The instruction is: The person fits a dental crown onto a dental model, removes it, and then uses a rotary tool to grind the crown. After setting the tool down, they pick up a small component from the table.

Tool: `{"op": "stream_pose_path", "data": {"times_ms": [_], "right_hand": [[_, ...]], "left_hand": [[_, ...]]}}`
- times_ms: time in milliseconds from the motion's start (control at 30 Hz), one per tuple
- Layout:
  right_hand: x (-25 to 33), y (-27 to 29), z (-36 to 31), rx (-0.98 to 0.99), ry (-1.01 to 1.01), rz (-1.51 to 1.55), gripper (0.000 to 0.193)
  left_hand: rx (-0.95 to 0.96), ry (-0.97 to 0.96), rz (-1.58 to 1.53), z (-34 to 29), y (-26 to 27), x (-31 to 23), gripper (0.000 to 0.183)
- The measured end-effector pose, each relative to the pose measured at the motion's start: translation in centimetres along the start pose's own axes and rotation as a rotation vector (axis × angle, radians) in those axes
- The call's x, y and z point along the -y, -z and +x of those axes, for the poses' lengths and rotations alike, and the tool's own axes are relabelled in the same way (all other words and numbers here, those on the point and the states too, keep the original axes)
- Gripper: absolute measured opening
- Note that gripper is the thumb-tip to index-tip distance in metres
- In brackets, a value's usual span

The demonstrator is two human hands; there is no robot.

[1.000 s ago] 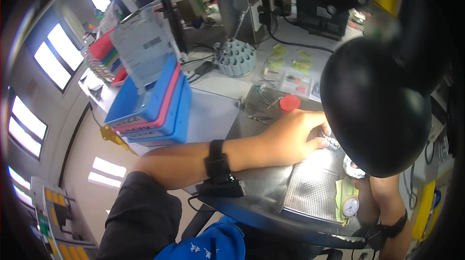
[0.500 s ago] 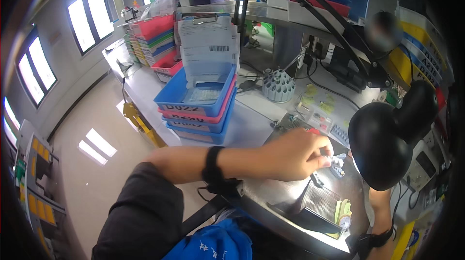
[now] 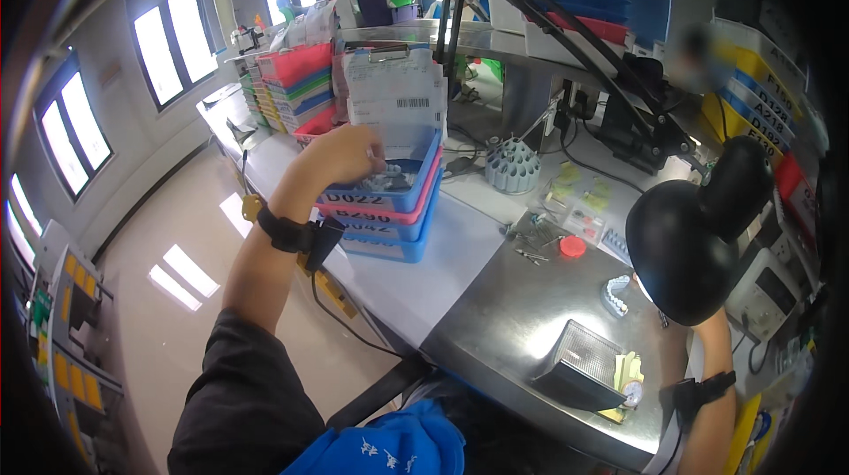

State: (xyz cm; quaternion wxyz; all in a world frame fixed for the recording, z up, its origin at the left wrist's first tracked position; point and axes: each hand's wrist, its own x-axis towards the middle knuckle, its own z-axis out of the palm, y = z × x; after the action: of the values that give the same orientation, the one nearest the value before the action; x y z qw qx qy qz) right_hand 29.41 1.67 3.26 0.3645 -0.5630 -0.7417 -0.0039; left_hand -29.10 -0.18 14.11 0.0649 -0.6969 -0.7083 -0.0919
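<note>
My left hand (image 3: 347, 155) is over the top blue tray (image 3: 361, 201), its fingers bent down and smeared by motion. Just under the fingertips lie grey-white pieces (image 3: 386, 178) inside the tray; whether the fingers grip them, I cannot tell. A grey-and-white dental arch model (image 3: 616, 294) rests on the metal bench top (image 3: 495, 298), beside the lamp. My right hand (image 3: 710, 332) is mostly hidden behind the black lamp head (image 3: 676, 249); the wrist and forearm show below it, and the fingers are too covered to read.
Stacked under the top tray are pink and blue trays (image 3: 389, 232), with a clipboard of paper (image 3: 396, 99) upright behind. On the bench are a ribbed black box (image 3: 575, 369), a red round lid (image 3: 572, 247) and small tools (image 3: 532, 254). A grey holder (image 3: 513, 165) stands further back.
My left hand has swung left from the lamp side of the bench, where it held a grey dental model, to the blue tray. One dental model stays on the bench near the lamp.
</note>
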Motion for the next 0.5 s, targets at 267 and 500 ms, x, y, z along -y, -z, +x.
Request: {"op": "stream_pose_path", "data": {"times_ms": [267, 500], "right_hand": [[1.9, 1.1, -0.2, -0.063, 0.315, -0.078, 0.049], [6.5, 2.8, -3.6, 0.024, 0.6, -0.262, 0.028]], "left_hand": [[-0.343, -0.538, -0.43, -6.0, -2.4, -14.1, 0.036], [0.106, -0.935, -0.607, -4.0, -8.2, -25.4, 0.05]]}}
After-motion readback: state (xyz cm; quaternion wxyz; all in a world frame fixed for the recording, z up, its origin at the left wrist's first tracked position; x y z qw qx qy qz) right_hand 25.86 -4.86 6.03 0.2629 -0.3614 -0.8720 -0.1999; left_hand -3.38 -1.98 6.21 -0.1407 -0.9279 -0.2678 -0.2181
